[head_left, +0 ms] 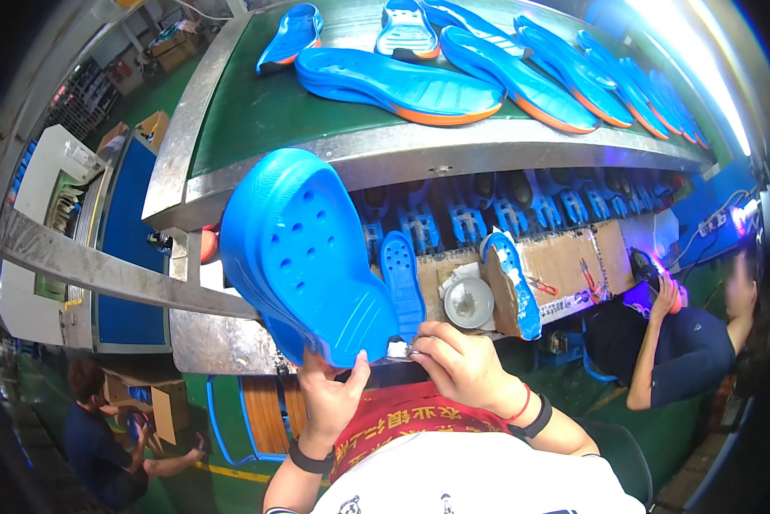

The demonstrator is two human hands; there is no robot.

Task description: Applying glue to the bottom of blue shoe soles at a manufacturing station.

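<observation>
A large blue shoe sole, with round holes toward its upper end and ridges lower down, is held up by my left hand. The thumb presses on its lower edge while the fingers are mostly behind it. My right hand has its fingers pinched together just right of the sole's lower end. A small white piece is next to those fingertips; whatever they may hold is too small to make out. Beyond, a flat blue insole-shaped piece lies on the bench, close to a pale bowl.
A green conveyor belt carries several blue-and-orange soles. Under it are rows of blue clamp-like parts. Cardboard with red-handled tools covers the bench. Co-workers sit right and lower left.
</observation>
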